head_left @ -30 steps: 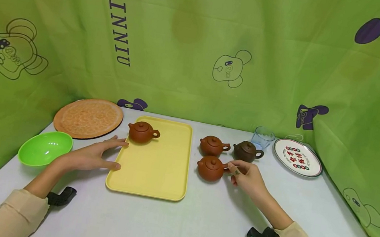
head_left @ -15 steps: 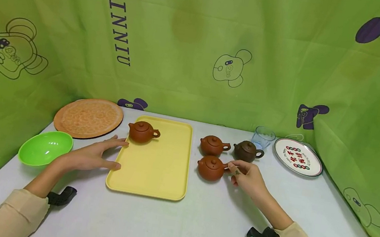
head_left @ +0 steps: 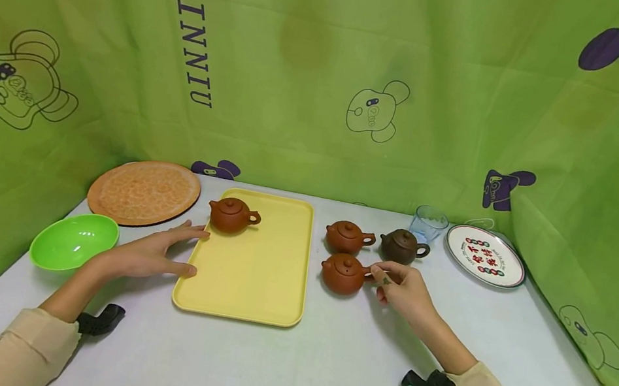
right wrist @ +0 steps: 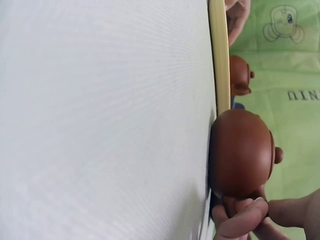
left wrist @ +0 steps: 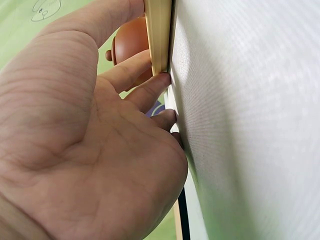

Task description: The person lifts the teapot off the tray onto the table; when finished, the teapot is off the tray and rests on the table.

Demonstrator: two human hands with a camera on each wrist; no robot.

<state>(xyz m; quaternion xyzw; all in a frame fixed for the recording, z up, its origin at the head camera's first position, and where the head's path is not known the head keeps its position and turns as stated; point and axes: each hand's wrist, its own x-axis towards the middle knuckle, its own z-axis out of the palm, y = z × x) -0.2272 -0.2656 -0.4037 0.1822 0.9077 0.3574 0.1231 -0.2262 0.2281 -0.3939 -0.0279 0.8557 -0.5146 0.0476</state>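
A yellow tray (head_left: 250,277) lies mid-table with one red-brown teapot (head_left: 232,215) at its far left corner. My left hand (head_left: 158,252) lies flat against the tray's left rim (left wrist: 159,35), fingers straight, holding nothing. Right of the tray stand three teapots: a near red-brown teapot (head_left: 343,273), a far red-brown teapot (head_left: 346,237) and a dark brown teapot (head_left: 400,246). My right hand (head_left: 400,287) pinches the handle of the near red-brown teapot (right wrist: 241,155), which sits on the table.
An orange round plate (head_left: 144,191) and a green bowl (head_left: 73,241) sit at the left. A clear glass (head_left: 428,223) and a white printed plate (head_left: 485,256) stand at the back right. Green cloth walls surround the white table (head_left: 332,368).
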